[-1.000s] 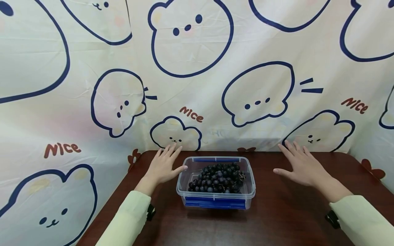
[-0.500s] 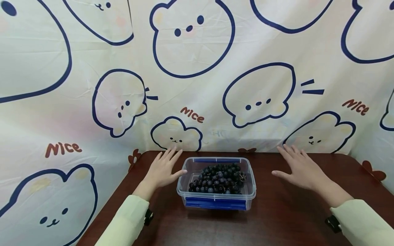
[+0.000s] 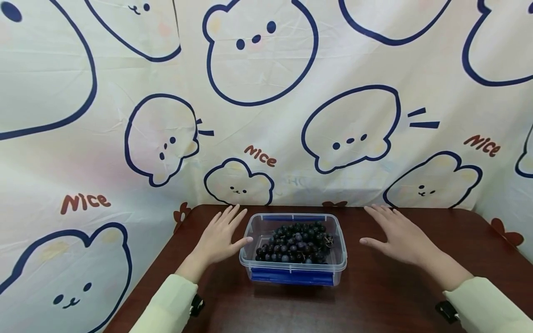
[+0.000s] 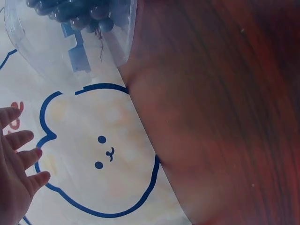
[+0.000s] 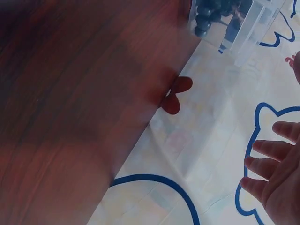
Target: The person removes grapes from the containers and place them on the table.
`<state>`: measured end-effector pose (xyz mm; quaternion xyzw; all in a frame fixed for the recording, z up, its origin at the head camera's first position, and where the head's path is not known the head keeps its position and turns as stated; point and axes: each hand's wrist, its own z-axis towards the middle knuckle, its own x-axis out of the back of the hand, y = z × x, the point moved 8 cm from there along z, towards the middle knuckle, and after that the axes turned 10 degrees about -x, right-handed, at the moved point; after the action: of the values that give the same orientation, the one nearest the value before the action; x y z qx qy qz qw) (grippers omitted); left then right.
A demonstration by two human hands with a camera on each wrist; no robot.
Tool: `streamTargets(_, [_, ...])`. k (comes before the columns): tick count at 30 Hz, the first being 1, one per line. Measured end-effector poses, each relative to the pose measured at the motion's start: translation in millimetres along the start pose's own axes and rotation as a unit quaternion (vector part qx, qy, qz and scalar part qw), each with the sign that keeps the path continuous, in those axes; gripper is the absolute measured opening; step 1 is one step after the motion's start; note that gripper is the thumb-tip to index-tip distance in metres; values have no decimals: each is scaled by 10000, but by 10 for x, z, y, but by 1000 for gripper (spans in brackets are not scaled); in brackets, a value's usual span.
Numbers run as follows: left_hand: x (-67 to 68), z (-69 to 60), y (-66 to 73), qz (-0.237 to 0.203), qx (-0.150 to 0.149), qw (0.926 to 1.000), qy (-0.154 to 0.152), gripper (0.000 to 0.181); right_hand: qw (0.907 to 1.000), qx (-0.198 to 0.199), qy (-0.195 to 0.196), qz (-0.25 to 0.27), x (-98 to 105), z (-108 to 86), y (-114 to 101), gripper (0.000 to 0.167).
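Note:
A clear plastic box (image 3: 260, 267) with blue side clips stands on the dark wooden table, and a bunch of dark grapes (image 3: 293, 244) lies inside it. To the box's left is my left hand (image 3: 216, 238), fingers spread and straight, the thumb tip by the box's left rim; whether it touches cannot be told. My right hand (image 3: 401, 238) is held apart from the box on its right, fingers extended and holding nothing. In the left wrist view, the left fingers (image 4: 28, 159) show at the left edge. The right fingers (image 5: 265, 166) appear at the right edge of the right wrist view.
The brown table (image 3: 287, 314) reaches back to a cloth backdrop (image 3: 283, 125) printed with cartoon bears, which also runs along both sides. Black straps with wrist devices sit under both pale green sleeves (image 3: 170, 300).
My right hand has moved left and slightly nearer to me, closer to the box. The left hand has drawn back slightly. The box and grapes have stayed in place.

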<state>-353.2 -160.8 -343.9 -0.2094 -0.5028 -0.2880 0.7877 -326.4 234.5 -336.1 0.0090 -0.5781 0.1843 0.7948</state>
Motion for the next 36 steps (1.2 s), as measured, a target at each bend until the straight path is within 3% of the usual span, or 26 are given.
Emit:
streamTargets(21, [-93, -244, 263, -246, -256, 9993, 132, 80, 9983, 384, -6, 442, -129, -64, -395, 81])
streamTargets(29, [-151, -303, 305, -515, -18, 9986, 85, 76, 9960, 651, -82, 605, -152, -38, -581, 79])
streamTargets(36, [-203, -325, 318, -378, 21, 9993, -79, 79, 9931, 949, -21, 684, -166, -11, -755, 74])
